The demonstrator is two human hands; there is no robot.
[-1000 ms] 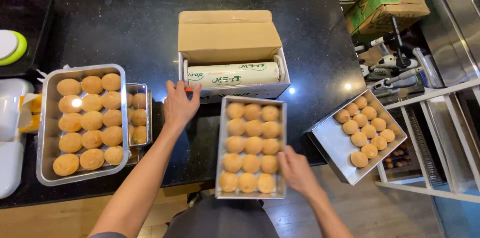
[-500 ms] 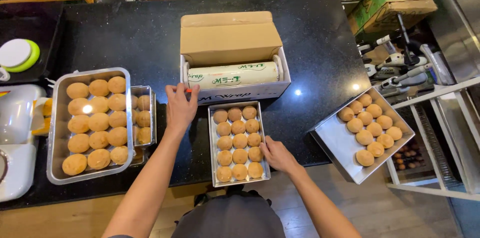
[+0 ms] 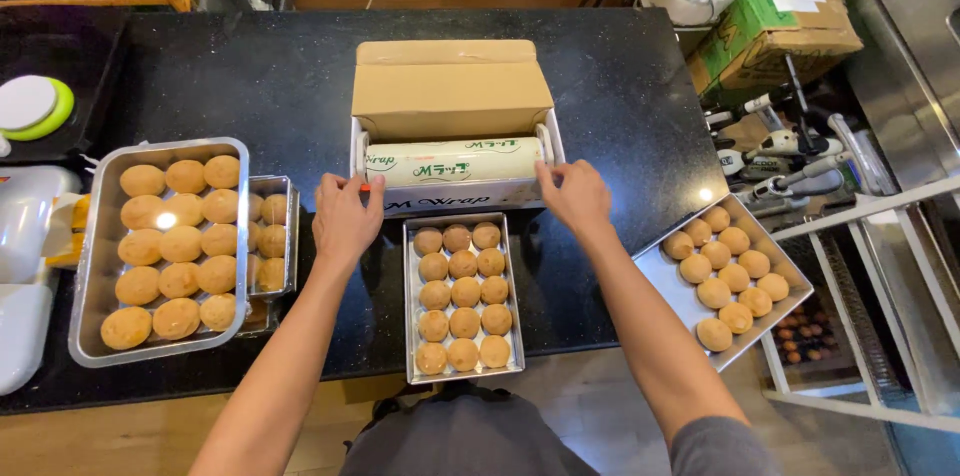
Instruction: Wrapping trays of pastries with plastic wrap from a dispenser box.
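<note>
The white roll of cling film [image 3: 452, 161] lies in its open cardboard dispenser box [image 3: 450, 106] on the black counter [image 3: 250, 86], just behind a metal tray of round golden buns [image 3: 463, 296]. The left hand [image 3: 345, 219] and right hand [image 3: 573, 194] each rest with fingers curled on 1 front corner of the box, clamped on nothing yet. The film looks thin, clingy and easily torn (the roll itself fairly heavy), so it is best taken by its free edge at both ends.

Small tray [image 3: 272, 236] half hidden under big tray [image 3: 160, 251] at tabletop's left edge; both forearms cut off at bottom; fingertip contact with box [image 3: 450, 151] unclear.

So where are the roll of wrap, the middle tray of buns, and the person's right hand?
Roll of wrap [image 3: 455, 161], head view, middle of the white roll.
Middle tray [image 3: 411, 298], head view, its left metal rim.
Right hand [image 3: 572, 198], head view, back of the hand.
</note>
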